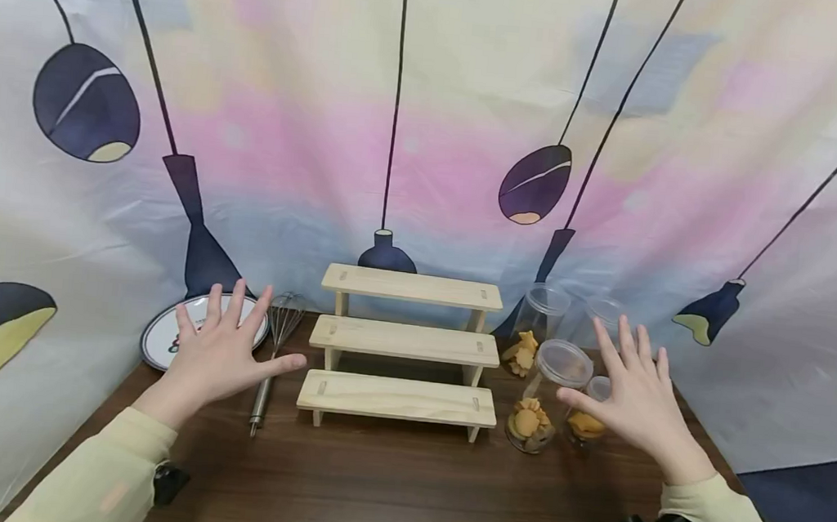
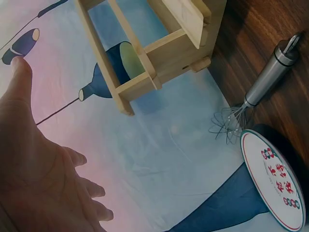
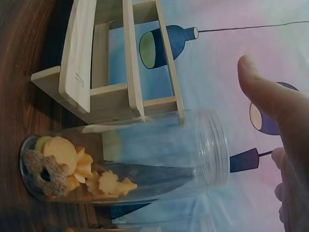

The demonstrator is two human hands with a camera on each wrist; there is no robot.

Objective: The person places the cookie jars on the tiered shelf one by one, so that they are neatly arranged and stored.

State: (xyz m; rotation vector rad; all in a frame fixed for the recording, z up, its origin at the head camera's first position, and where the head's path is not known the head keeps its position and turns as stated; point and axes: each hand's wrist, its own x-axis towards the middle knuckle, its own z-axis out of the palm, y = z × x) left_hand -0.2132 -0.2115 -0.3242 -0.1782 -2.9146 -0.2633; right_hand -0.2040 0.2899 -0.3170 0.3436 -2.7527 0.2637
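1. Right hand point(image 1: 632, 401): raised over the right side of the counter point(image 1: 386, 488). Fingers straight, spread wide; nothing held. Thumb points inward.
2. Left hand point(image 1: 215, 360): raised over the left side. Fingers likewise straight and spread; nothing held. Thumb points inward.
3. Tall jar point(image 1: 544, 391): clear, with cookies point(image 3: 60, 154) in the bottom. Stands upright, long axis vertical, on the thumb side of the right hand. The right wrist view shows a gap between thumb and jar. Right hand much the nearer.
4. Small jar point(image 1: 586, 426): just right of the tall jar, partly hidden by the right hand in the head view. Whether the hand touches it, cannot tell.
5. Back jars point(image 1: 543, 316): two, clear, behind the front pair, near the cloth point(image 1: 308, 162). The left one has cookies in it.
6. Plate point(image 1: 159, 343): white, dark rim, tilted up near the cloth beyond the left fingers, which cover part of it in the head view.
7. Whisk point(image 1: 261, 400): between left hand and stand. Long axis front to back, handle toward the person, wires beside the plate. Left hand nearer.
8. Stand point(image 1: 398, 399): wood, three steps, long axis left to right. Lies between the two hands, apart from both thumbs.
9. Key relation, as judged: tall jar inward of the right fingers, between them and the stand.
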